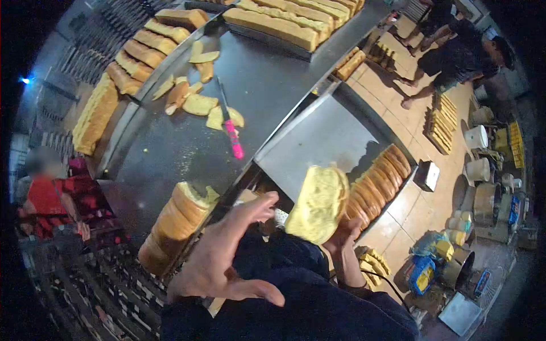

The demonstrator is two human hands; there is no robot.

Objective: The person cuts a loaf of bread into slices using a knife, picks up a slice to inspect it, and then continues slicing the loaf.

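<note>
My left hand is open, thumb and fingers spread wide, with nothing between them. To its right, my right hand grips a piece of bread by its lower right side. The bread's pale yellow cut face is turned toward me; its thickness is partly hidden. Just behind it, a row of browned bread slices lies along the right side of a metal tray. Left of my left hand, a sliced loaf rests at the table edge. A knife with a pink handle lies farther up the table.
Bread offcuts lie on the dark metal table. Long loaves and more bread line its far and left sides. A person in red is at left; another person bends at upper right. Buckets stand at right.
</note>
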